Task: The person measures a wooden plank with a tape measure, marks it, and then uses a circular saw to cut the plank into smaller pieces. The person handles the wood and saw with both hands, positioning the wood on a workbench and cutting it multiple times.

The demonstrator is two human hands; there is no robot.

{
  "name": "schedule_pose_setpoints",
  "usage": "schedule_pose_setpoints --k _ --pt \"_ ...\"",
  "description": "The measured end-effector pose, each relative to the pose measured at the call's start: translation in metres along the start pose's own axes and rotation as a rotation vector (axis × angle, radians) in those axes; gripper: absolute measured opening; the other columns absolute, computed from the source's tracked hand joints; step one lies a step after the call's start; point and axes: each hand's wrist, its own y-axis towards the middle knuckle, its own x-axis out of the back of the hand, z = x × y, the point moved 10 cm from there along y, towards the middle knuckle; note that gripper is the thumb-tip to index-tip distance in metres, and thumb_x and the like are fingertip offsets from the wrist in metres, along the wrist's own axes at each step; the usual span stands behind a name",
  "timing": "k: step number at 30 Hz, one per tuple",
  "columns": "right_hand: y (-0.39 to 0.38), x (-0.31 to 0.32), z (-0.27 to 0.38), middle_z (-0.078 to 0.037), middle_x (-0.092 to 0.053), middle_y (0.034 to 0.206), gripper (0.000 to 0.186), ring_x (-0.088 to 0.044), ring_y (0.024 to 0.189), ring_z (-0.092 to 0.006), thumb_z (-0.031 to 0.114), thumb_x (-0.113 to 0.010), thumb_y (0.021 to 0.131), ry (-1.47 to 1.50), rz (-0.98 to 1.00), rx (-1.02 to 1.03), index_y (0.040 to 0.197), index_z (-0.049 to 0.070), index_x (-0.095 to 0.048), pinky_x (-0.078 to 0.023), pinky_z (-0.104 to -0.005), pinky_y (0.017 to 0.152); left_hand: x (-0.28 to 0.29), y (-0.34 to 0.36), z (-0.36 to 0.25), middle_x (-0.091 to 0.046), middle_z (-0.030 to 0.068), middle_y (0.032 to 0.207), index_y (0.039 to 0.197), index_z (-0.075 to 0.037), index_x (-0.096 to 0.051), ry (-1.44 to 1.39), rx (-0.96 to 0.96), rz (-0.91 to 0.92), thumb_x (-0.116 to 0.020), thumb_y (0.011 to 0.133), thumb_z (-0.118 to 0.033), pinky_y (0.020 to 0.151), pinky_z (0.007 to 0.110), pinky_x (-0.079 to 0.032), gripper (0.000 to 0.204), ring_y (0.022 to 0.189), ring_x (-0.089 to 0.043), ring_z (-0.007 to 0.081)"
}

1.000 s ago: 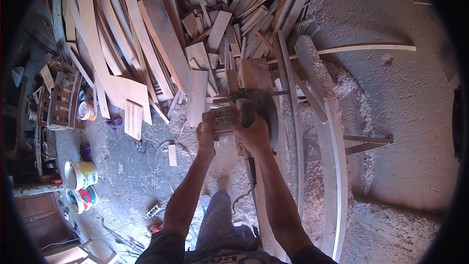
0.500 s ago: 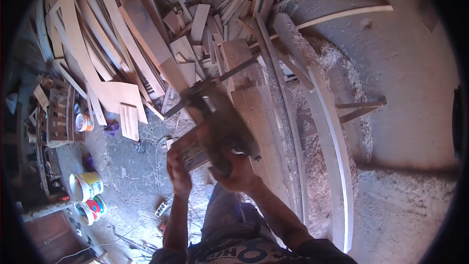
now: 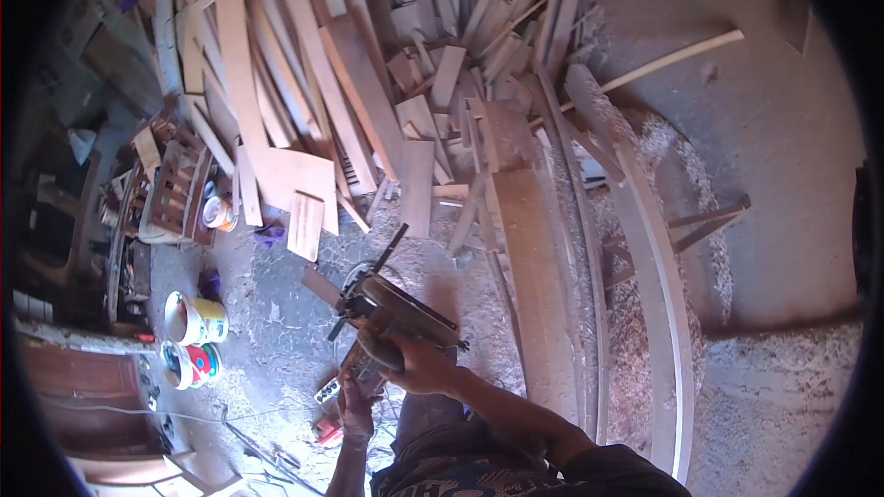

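Note:
A dark handheld power tool (image 3: 396, 299) with a long thin crossbar is raised above the floor in front of me. My right hand (image 3: 424, 364) wraps round its curved rear handle. Beneath and beside the tool runs a flat, reddish-brown strip (image 3: 319, 286) that looks like wood; whether it is separate from the tool I cannot tell. My left hand (image 3: 355, 410) is closed on the strip's lower end, just left of the handle. The left fingertips are partly hidden.
Planks and offcuts (image 3: 345, 83) are heaped at the far side. A long board (image 3: 534, 258) and a curved beam (image 3: 654, 248) lie to my right among shavings. Left are buckets (image 3: 198, 317), a slatted wooden frame (image 3: 175, 189) and a power strip (image 3: 327, 390). A cable (image 3: 184, 414) crosses the floor.
My view has swung left. Both hands and the power tool have come lower and closer to my body, and the tool has turned. Both hands keep their hold.

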Motion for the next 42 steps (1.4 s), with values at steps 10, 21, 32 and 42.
schedule_pose_setpoints --k 10,21,32,42 --pt "0.094 -0.066 -0.153 -0.009 -0.066 0.097 0.074 -0.067 0.078 -0.0187 0.018 -0.073 0.086 0.5 0.353 -0.387 0.147 0.001 -0.036 -0.055 -0.0317 0.067 0.064 0.11 0.209 -0.067 0.0146 0.112 0.136 -0.008 -0.049 -0.381 0.394 -0.162 -0.031 0.098 -0.069 0.079 0.041 -0.052 0.074 0.085 -0.066 0.0236" --pt "0.2 -0.197 -0.386 -0.022 -0.059 0.117 0.064 -0.056 0.115 -0.0366 0.028 -0.071 0.085 -0.644 0.672 0.317 0.14 0.007 -0.048 -0.044 -0.0493 0.1 0.026 0.124 0.263 -0.039 0.0162 0.151 0.143 -0.012 -0.046 1.018 0.329 0.115 -0.067 0.085 -0.04 0.104 0.058 -0.041 0.068 0.135 -0.038 0.0435" --pt "0.237 -0.304 -0.592 -0.018 -0.059 0.117 0.054 -0.055 0.115 -0.0329 0.029 -0.067 0.086 -1.192 1.05 0.335 0.133 0.008 -0.051 -0.041 -0.0479 0.101 0.045 0.165 0.252 -0.049 0.0161 0.141 0.132 -0.013 -0.059 0.941 0.494 -0.002 -0.069 0.085 -0.037 0.102 0.053 -0.044 0.053 0.125 -0.048 0.0423" --pt "0.217 -0.341 -0.675 -0.015 -0.06 0.117 0.046 -0.055 0.115 -0.0295 0.031 -0.064 0.087 -1.436 1.053 0.535 0.126 0.009 -0.054 -0.038 -0.0467 0.101 0.052 0.17 0.27 -0.05 0.0152 0.141 0.13 -0.016 -0.061 0.92 0.554 -0.033 -0.07 0.084 -0.04 0.103 0.053 -0.043 0.052 0.125 -0.049 0.0423"
